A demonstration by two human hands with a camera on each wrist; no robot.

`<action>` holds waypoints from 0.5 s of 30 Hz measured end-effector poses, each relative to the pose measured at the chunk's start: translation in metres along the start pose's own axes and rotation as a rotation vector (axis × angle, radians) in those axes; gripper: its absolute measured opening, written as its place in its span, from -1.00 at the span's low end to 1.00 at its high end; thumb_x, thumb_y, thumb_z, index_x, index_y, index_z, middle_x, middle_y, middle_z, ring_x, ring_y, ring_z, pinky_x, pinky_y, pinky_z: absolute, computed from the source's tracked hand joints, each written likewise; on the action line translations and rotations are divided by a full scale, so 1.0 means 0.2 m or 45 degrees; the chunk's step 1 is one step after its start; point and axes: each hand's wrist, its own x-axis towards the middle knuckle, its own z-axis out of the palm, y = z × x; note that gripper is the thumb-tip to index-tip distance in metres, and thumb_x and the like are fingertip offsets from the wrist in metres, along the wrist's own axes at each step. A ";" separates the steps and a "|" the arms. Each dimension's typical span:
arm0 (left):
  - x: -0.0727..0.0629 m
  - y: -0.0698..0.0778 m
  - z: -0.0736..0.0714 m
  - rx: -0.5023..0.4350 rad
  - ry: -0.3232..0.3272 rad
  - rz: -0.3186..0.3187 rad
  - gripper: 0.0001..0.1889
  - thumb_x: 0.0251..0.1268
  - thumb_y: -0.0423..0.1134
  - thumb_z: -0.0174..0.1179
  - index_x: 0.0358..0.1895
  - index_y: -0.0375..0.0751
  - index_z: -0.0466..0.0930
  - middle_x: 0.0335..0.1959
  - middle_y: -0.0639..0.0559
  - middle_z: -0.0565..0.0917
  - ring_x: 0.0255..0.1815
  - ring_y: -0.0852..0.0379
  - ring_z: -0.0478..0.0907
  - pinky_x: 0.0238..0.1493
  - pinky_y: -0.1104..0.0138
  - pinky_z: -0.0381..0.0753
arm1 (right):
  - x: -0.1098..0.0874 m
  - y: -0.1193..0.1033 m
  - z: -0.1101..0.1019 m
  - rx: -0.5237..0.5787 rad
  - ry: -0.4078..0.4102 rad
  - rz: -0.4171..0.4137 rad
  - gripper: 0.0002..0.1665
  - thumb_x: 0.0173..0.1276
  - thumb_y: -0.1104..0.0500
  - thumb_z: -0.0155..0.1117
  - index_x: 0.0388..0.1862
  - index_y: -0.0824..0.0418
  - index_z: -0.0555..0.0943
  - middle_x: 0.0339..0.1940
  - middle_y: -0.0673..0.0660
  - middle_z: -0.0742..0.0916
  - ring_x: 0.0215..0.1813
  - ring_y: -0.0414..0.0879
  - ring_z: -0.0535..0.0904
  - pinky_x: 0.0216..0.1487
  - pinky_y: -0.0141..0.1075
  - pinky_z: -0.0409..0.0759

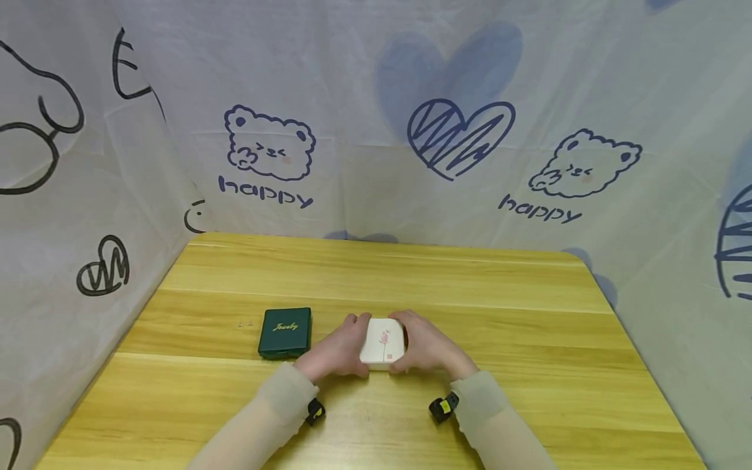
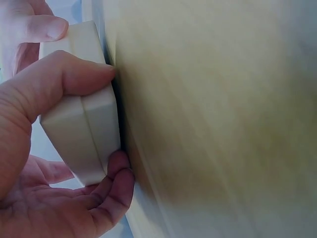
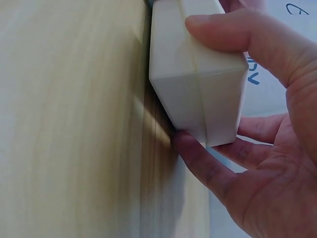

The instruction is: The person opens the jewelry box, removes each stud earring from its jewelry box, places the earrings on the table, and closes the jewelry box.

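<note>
i've got left hand (image 1: 341,347) and right hand (image 1: 427,346) both gripping the closed white box (image 1: 378,343); green box (image 1: 284,334) looks closed too, tiny bits (image 1: 250,324) beside it. nothing looks opened yet.

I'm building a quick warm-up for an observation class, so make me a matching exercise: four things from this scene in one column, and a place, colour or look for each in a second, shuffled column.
Things
1. white box
2. green box
3. two tiny objects
4. tabletop

Descriptions
A. yellowish, with wood grain
B. held between the left hand and the right hand
C. lying left of a box in the head view, not touching it
D. marked with gold lettering

Pairs: 1-B, 2-D, 3-C, 4-A
</note>
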 end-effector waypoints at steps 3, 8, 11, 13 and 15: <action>0.00 0.00 0.00 -0.014 0.002 -0.003 0.14 -0.30 -0.36 0.56 0.46 -0.41 0.05 0.13 -0.31 0.37 -0.15 0.02 0.42 -0.03 0.18 0.50 | 0.00 0.00 0.00 0.010 -0.002 0.006 0.09 -0.19 0.18 0.69 0.36 0.35 0.36 0.14 0.14 0.55 0.00 -0.05 0.47 0.10 -0.08 0.44; 0.00 -0.01 0.00 -0.055 0.023 0.007 0.17 -0.32 -0.36 0.57 0.46 -0.48 0.02 0.18 -0.33 0.38 -0.07 0.00 0.43 0.06 0.15 0.48 | 0.00 0.00 -0.01 -0.001 0.005 0.005 0.08 -0.19 0.19 0.69 0.35 0.35 0.36 0.13 0.13 0.56 0.00 -0.05 0.48 0.12 -0.10 0.43; -0.01 -0.03 -0.01 -0.101 0.041 0.017 0.18 -0.32 -0.37 0.56 0.46 -0.52 0.00 0.23 -0.35 0.37 0.02 -0.03 0.43 0.12 0.12 0.44 | 0.00 0.00 -0.01 -0.004 0.018 -0.009 0.07 -0.20 0.20 0.69 0.34 0.35 0.37 0.11 0.14 0.56 0.00 -0.05 0.48 0.12 -0.10 0.44; -0.01 -0.03 -0.01 -0.131 0.052 0.025 0.18 -0.32 -0.39 0.56 0.46 -0.54 0.00 0.25 -0.36 0.36 0.07 -0.06 0.42 0.15 0.11 0.43 | 0.00 -0.01 -0.01 0.004 0.024 -0.018 0.07 -0.20 0.21 0.69 0.33 0.36 0.37 0.11 0.15 0.56 -0.01 -0.05 0.48 0.11 -0.10 0.44; -0.02 -0.03 -0.01 -0.155 0.058 0.024 0.18 -0.33 -0.39 0.56 0.46 -0.54 -0.01 0.27 -0.36 0.35 0.11 -0.08 0.41 0.17 0.10 0.41 | 0.00 0.00 -0.01 0.010 0.029 -0.027 0.06 -0.20 0.21 0.69 0.32 0.37 0.37 0.11 0.16 0.55 -0.01 -0.04 0.48 0.11 -0.10 0.44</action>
